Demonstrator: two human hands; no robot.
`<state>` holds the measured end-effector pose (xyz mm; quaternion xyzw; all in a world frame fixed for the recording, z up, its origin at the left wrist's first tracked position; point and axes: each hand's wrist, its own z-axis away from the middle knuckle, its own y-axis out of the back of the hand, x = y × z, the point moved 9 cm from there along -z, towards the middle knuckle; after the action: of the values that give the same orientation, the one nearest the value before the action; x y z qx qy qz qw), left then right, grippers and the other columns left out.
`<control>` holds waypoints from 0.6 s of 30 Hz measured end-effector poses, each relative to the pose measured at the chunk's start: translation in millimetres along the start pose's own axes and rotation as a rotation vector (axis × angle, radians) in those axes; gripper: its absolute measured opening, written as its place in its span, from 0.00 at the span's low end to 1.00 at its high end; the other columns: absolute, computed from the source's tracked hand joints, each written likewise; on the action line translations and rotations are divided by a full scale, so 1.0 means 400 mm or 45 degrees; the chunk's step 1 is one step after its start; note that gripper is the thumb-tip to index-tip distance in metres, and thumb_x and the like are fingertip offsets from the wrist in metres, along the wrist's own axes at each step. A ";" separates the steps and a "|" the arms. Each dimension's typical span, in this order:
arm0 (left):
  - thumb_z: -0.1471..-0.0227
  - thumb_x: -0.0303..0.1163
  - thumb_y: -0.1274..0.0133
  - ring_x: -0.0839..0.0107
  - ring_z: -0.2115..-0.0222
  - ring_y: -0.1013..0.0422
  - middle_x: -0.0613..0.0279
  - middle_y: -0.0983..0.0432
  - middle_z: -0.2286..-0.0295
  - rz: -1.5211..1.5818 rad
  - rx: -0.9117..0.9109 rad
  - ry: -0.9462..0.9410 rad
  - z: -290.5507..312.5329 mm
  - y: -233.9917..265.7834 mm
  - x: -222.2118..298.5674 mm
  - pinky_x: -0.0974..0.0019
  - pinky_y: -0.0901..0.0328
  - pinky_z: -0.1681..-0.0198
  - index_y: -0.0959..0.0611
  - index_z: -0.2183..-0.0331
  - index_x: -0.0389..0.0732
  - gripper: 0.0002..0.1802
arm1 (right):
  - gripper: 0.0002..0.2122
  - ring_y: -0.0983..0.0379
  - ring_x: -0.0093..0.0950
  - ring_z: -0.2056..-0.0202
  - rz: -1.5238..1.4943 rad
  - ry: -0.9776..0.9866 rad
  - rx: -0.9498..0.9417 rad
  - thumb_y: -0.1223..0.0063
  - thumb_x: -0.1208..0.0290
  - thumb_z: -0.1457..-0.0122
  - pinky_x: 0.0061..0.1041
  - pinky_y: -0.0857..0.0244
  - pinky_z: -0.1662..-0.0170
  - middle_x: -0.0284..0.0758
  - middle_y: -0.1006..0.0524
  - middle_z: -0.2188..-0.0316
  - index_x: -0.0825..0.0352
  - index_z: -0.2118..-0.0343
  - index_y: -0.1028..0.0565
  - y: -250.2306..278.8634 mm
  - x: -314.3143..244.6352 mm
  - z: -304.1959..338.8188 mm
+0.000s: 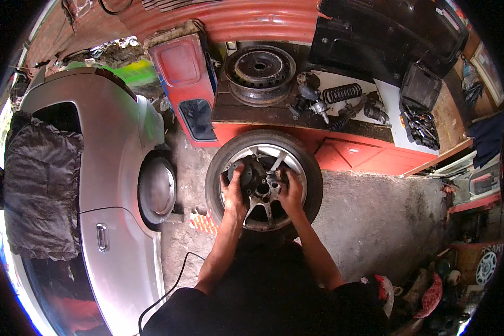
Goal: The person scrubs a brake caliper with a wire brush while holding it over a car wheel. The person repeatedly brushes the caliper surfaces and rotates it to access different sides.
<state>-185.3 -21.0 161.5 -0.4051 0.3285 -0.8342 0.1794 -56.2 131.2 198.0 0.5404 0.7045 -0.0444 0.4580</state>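
Note:
In front of me is a car wheel with a black tyre (313, 196) and a silver spoked rim (269, 150). Over the rim, my left hand (233, 193) is closed around a dark, rounded metal part (252, 171) whose exact kind I cannot make out. My right hand (291, 193) pinches a small greyish metal piece (273, 176) close beside that part, its fingers curled over the spokes. Whether the two pieces touch is unclear. The hands and the dark part hide some of the rim's middle.
A red workbench (353, 154) carries a bare steel wheel (260, 70), a coil spring (343, 93), greasy metal parts and a tool case (421, 87). A silver car (115, 145) stands left, with dark padded cloth (42, 187) on it. A black cable (176, 280) runs beside me.

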 end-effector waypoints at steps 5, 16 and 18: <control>0.57 0.34 0.29 0.56 0.47 0.32 0.50 0.35 0.44 -0.044 0.023 -0.055 0.029 -0.049 0.028 0.51 0.33 0.45 0.58 0.33 0.47 0.64 | 0.19 0.27 0.52 0.54 -0.220 -0.257 -0.063 0.47 0.81 0.47 0.41 0.33 0.51 0.52 0.25 0.56 0.75 0.50 0.29 0.023 0.000 -0.014; 0.54 0.30 0.31 0.59 0.53 0.28 0.53 0.29 0.50 -0.092 -0.091 -0.109 0.051 -0.083 0.064 0.55 0.30 0.49 0.47 0.35 0.45 0.53 | 0.16 0.28 0.49 0.54 -0.023 -0.181 -0.063 0.46 0.78 0.44 0.41 0.35 0.50 0.50 0.25 0.57 0.72 0.52 0.28 0.003 0.072 0.037; 0.53 0.31 0.33 0.61 0.52 0.29 0.55 0.29 0.50 -0.034 -0.101 -0.117 0.046 -0.075 0.062 0.56 0.30 0.51 0.42 0.37 0.45 0.47 | 0.16 0.28 0.50 0.52 -0.140 -0.349 -0.153 0.46 0.77 0.43 0.41 0.37 0.48 0.51 0.25 0.56 0.74 0.52 0.28 -0.008 0.149 0.075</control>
<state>-187.0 -20.9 204.5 -0.4541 0.3473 -0.8033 0.1670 -40.9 156.3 137.9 0.4614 0.6653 -0.1003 0.5783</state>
